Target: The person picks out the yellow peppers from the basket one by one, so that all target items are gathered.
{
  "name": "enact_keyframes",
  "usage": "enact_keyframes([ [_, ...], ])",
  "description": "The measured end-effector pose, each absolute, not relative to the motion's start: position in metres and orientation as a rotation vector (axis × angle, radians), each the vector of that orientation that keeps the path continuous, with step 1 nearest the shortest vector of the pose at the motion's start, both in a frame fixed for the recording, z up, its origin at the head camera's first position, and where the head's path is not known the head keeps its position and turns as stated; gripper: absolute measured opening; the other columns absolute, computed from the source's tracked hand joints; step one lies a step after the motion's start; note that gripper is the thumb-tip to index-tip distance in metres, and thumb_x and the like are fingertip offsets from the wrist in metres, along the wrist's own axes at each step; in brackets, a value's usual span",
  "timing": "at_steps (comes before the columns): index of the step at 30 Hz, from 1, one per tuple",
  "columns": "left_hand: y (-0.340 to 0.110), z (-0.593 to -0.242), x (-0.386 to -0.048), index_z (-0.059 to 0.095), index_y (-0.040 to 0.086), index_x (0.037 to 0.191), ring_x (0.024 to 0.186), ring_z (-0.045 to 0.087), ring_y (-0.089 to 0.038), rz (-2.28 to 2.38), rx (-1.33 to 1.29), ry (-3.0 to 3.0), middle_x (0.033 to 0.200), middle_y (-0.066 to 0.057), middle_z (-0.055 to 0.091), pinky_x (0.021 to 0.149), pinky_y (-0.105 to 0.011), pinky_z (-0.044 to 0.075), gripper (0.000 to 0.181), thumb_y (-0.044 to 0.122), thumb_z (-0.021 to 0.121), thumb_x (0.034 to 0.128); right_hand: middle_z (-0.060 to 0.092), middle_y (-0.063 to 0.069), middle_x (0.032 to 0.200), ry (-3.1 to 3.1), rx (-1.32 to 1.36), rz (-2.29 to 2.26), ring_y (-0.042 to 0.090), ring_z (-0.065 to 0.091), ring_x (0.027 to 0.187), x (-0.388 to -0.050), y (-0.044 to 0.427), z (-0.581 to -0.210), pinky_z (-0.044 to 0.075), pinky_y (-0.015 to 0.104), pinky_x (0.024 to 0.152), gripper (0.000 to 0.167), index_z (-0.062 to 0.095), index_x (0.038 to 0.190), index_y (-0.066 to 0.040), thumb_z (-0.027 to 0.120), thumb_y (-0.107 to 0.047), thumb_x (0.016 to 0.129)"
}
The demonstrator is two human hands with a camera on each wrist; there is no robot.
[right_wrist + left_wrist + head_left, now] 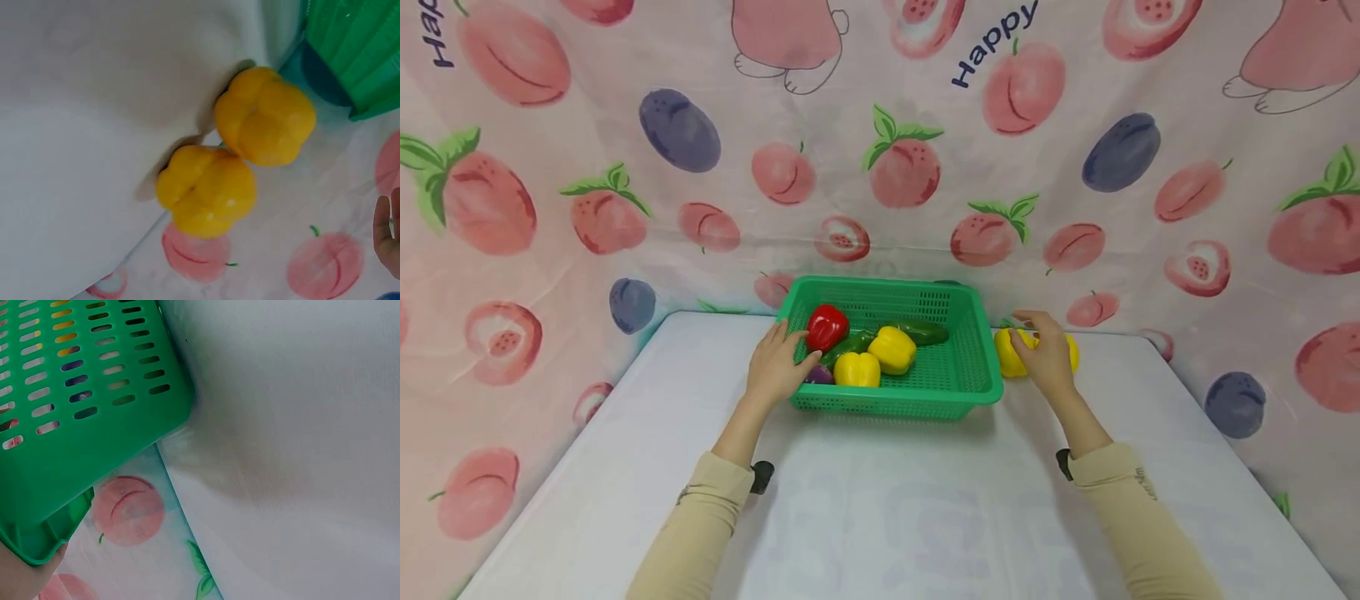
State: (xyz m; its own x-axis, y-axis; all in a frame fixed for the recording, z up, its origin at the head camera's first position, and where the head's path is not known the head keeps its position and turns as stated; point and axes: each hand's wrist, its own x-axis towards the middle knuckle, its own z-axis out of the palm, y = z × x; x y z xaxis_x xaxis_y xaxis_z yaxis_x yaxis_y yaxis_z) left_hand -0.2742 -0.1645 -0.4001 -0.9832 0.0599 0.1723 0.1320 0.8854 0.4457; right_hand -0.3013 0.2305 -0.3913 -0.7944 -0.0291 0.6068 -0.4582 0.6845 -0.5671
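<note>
The left hand (772, 367) reaches to the left end of the green basket (925, 396), fingers spread apart along the rim, thumb angled inward over it; whether they press on the rim cannot be told. The left sleeve (696, 517) slants up toward that end from in front of the basket.

The right hand (1047, 354) is to the right of the basket, thumb and fingers well apart with a gap between them, nothing held. It is over two yellow peppers, the inner yellow pepper (265, 117) just beside the basket and the outer yellow pepper (207, 191) farther from it. The right sleeve (1138, 517) slants inward from the basket's front right.

Inside the basket, a red pepper (827, 328) is toward the back left, an eggplant (820, 375), partly hidden, at the front left, two more yellow peppers (857, 370) around the middle, and dark green vegetables (925, 332) among and behind them. The basket stands on a white table (880, 508).
</note>
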Motion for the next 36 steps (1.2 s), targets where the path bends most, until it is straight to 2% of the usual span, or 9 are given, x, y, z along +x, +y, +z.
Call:
enact_keyframes([
  [8,-0.164,-0.4,-0.273,0.046,0.004,0.137,0.142,0.017,-0.042,-0.715,-0.148,-2.899,0.152,-0.026,0.024,0.116,-0.056,0.015,0.056,0.041,0.049,0.0943,0.058,0.024,0.116,-2.395,0.481,1.003,0.04,0.054,0.102,-0.292,0.203,-0.381,0.049,0.055,0.086,0.03,0.059,0.116,0.005,0.062,-0.002,0.087],
  [16,-0.164,-0.399,-0.273,0.046,0.004,0.137,0.142,0.017,-0.042,-0.718,-0.147,-2.9,0.152,-0.026,0.024,0.116,-0.056,0.016,0.057,0.041,0.049,0.094,0.056,0.022,0.122,-2.506,0.573,0.967,0.037,0.053,0.103,-0.284,0.183,-0.371,0.051,0.051,0.085,0.035,0.058,0.122,-0.001,0.065,-0.008,0.088],
  [26,-0.165,-0.401,-0.273,0.046,0.005,0.137,0.142,0.018,-0.042,-0.706,-0.143,-2.899,0.152,-0.026,0.024,0.116,-0.056,0.017,0.057,0.041,0.049,0.0942,0.058,0.018,0.121,-2.518,0.637,1.077,0.03,0.053,0.099,-0.28,0.155,-0.374,0.051,0.048,0.081,0.034,0.059,0.121,-0.003,0.065,-0.009,0.088],
  [36,-0.165,-0.401,-0.274,0.046,0.005,0.137,0.143,0.018,-0.041,-0.708,-0.139,-2.892,0.152,-0.025,0.025,0.116,-0.055,0.017,0.057,0.042,0.048,0.0942,0.057,0.017,0.123,-2.569,0.687,1.141,0.032,0.055,0.103,-0.276,0.13,-0.376,0.052,0.049,0.082,0.035,0.058,0.122,-0.003,0.064,-0.013,0.089],
])
